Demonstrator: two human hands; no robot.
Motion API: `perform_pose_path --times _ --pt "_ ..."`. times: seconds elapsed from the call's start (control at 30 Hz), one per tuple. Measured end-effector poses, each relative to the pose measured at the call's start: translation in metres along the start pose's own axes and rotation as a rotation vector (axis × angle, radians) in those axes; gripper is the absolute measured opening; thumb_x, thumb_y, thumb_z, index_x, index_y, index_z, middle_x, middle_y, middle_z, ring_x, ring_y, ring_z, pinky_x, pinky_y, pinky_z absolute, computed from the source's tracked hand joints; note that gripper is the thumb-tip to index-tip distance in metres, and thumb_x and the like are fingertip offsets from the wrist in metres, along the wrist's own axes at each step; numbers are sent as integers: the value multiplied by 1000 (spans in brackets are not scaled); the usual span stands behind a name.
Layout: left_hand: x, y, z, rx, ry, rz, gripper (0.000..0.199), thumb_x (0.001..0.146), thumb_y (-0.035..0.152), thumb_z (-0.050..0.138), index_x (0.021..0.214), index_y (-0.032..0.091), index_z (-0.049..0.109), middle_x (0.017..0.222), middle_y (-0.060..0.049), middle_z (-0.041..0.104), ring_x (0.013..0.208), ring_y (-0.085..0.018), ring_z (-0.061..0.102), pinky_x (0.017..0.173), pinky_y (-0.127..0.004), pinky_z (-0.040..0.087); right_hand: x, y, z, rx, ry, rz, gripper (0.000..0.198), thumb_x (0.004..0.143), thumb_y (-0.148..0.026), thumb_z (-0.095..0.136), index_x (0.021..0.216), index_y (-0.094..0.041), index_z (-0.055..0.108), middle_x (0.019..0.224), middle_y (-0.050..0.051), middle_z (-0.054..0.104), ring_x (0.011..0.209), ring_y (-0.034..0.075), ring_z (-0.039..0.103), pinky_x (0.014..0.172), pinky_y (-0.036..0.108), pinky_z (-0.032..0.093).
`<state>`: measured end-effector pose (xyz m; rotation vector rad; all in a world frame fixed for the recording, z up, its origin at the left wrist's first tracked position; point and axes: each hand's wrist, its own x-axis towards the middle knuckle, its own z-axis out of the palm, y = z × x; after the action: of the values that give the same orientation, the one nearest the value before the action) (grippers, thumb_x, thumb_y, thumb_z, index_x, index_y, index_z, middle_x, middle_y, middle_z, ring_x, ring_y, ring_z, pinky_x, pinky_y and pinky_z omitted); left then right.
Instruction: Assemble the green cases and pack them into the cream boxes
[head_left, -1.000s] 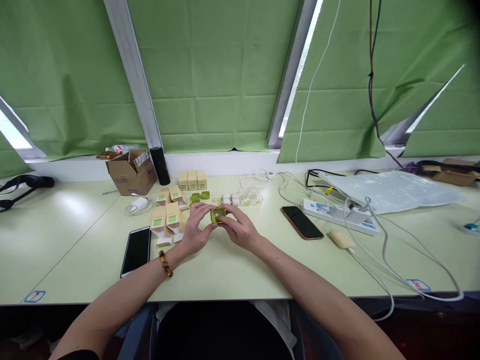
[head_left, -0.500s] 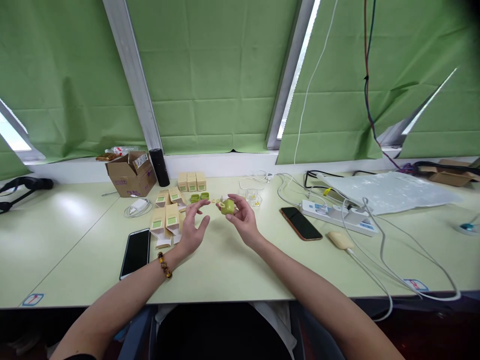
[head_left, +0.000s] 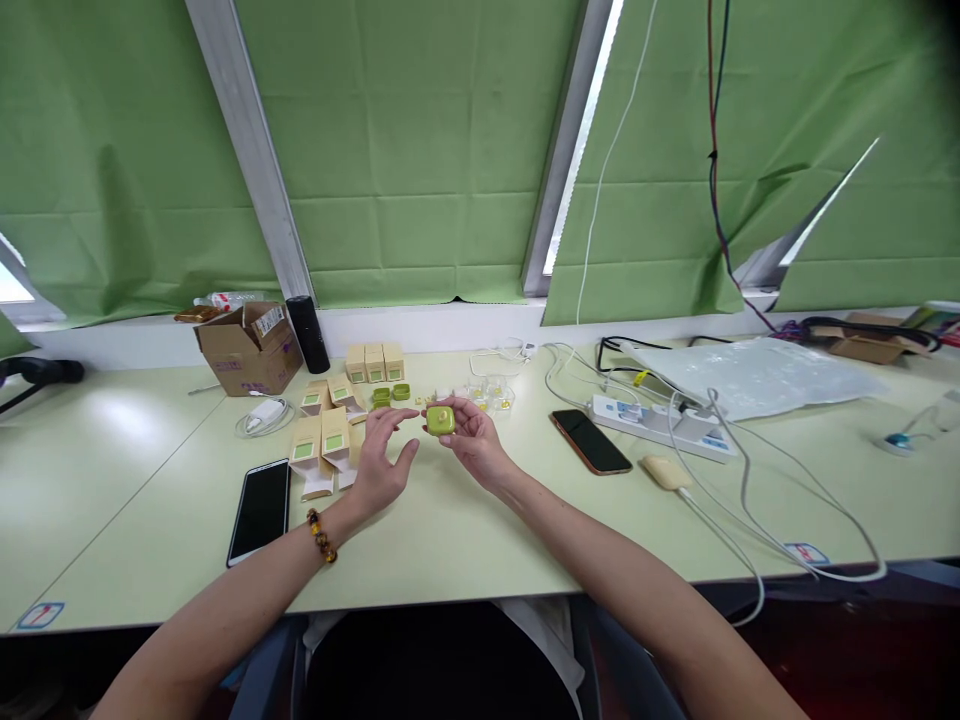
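In the middle of the head view, my right hand [head_left: 478, 443] grips a small green case [head_left: 440, 420] with rounded corners. Its glossy broad face points at me, and a pale round spot shows at its centre. My left hand [head_left: 383, 460] hovers just left of the case with fingers spread and nothing held. Behind the hands lie two small green trays [head_left: 401, 391] and several clear cups [head_left: 496, 392] with yellow bits in them. Several cream cartons with green windows [head_left: 335, 440] stand beside my left hand, some with their flaps open.
A phone [head_left: 259, 512] lies by my left forearm, and another phone [head_left: 591, 441] to the right. A power strip [head_left: 660, 425] with loose white cables, a cream mouse-shaped thing [head_left: 666, 472] and bubble wrap [head_left: 757, 380] fill the right side. A cardboard box [head_left: 250, 350] stands back left.
My right hand has turned the green case so its broad face shows; the pale loop at its side is out of sight. My left hand stays open beside it. The view has shifted slightly.
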<state>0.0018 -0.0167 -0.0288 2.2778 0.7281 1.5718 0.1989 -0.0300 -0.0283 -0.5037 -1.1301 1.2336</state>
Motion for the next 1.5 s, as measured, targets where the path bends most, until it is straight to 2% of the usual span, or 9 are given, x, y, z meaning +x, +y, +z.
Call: perform_pose_path --times 0.13,0.3,0.53,0.73,0.93,1.03,1.17,1.33,1.5 --pt "-2 -1 1 39 7 33 44 95 19 65 138 27 59 133 -11 67 125 -30 53 98 -47 52 -1 1 0 -12 -25 2 51 67 -20 93 113 -28 72 126 4 75 117 26 71 105 48 59" --pt "-4 -3 3 55 -47 6 55 92 20 69 145 27 53 139 -13 62 130 -32 51 102 -50 51 -3 8 -1 -115 -29 30 53 69 -21 92 118 -26 73 110 3 76 107 23 71 97 41 60" --pt "-6 -12 8 -83 -147 -148 60 92 25 74 148 30 52 141 -12 61 126 -28 60 99 -44 52 -3 17 1 -206 -8 11 66 69 -24 94 128 -29 64 116 4 72 104 20 71 90 36 60" --pt "-1 -20 10 -200 -156 -293 49 89 31 78 136 27 63 138 -11 65 121 -26 63 94 -39 54 1 23 -4 -256 41 54 52 66 -29 96 108 -25 66 98 1 72 93 18 70 82 32 60" --pt "5 -21 9 -565 -115 -547 52 79 34 89 121 21 61 120 -10 68 110 -23 68 93 -37 55 6 23 -9 -334 42 8 43 79 -43 86 115 -25 68 109 4 71 89 18 71 82 36 59" --pt "8 -20 5 -769 -47 -654 59 71 27 93 118 21 58 113 -6 69 103 -21 71 91 -35 55 16 13 -28 -541 171 -79 37 85 -43 78 115 -24 69 106 6 72 92 21 70 83 38 57" --pt "10 -19 2 -911 23 -726 61 68 19 93 117 22 57 114 -5 70 108 -21 72 90 -33 56 32 -1 -64 -1058 411 -135 26 85 -24 69 111 -22 71 107 7 74 96 25 64 90 43 51" --pt "9 -24 7 -969 63 -722 63 63 13 93 113 22 56 113 -4 71 111 -24 74 98 -39 56 45 -1 -82 -1754 185 -105 35 87 -17 68 122 -21 74 127 13 70 121 34 51 100 47 39" --pt "5 -29 13 -943 56 -703 64 63 13 93 113 22 54 115 -6 73 114 -27 74 98 -42 56 56 8 -79 -2023 33 -94 30 89 -18 66 118 -17 76 130 17 64 121 34 45 98 45 34"
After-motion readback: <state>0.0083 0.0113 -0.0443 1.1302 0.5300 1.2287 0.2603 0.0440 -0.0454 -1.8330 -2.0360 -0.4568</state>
